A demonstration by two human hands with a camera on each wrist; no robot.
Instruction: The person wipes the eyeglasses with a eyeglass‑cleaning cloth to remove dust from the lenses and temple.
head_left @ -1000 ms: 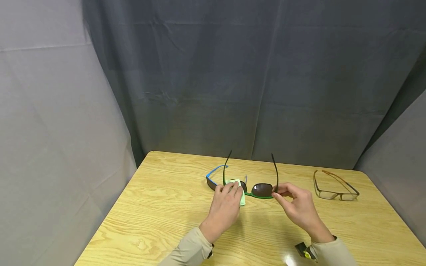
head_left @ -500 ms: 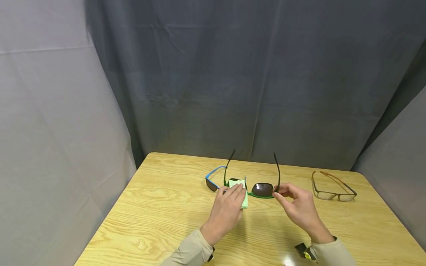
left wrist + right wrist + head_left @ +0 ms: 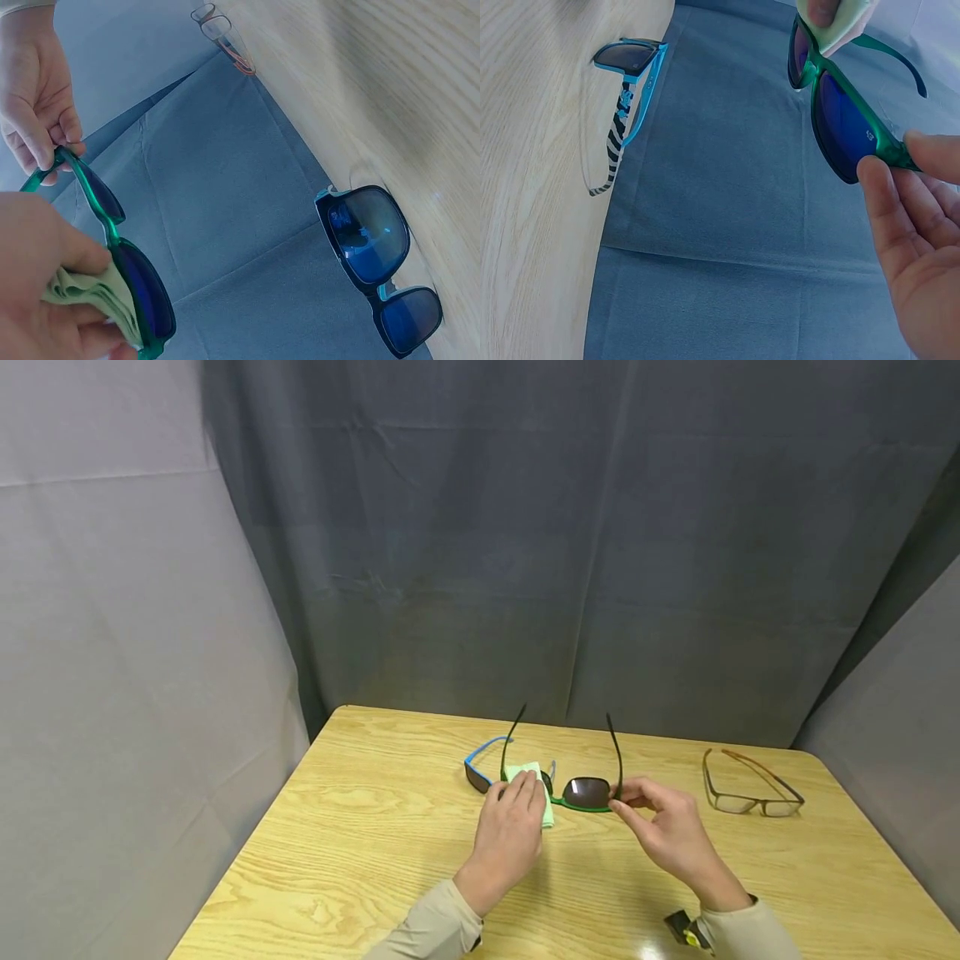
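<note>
Near five o'clock from the middle of the head view, green-framed sunglasses are held over the wood-grain counter, both temples pointing toward twelve. The left hand, at six o'clock, has a narrow grip, holding a folded light-green cloth against the lens at the nine o'clock end. The right hand, between four and five, has a narrow grip as well, pinching the frame near the hinge at the three o'clock end. Blue-framed sunglasses lie on the counter at about ten o'clock from the green pair, partly hidden. Rectangular eyeglasses with orange-brown temple tips lie well apart at three o'clock from it. By the right sleeve is a small dark object with a yellow part, too unclear to name. A dark grey curtain hangs at twelve.

From the left wrist, the green-framed sunglasses slant at eight o'clock, the cloth bunched in the left hand and touching the nearer lens; the right hand holds the far end at ten. Blue-framed sunglasses sit at four, eyeglasses at twelve.

From the right wrist, the green-framed sunglasses stretch across two o'clock, pinched by the right hand at three. The cloth meets the farther lens at one; at ten, the blue-framed sunglasses show a black-and-white striped temple.
</note>
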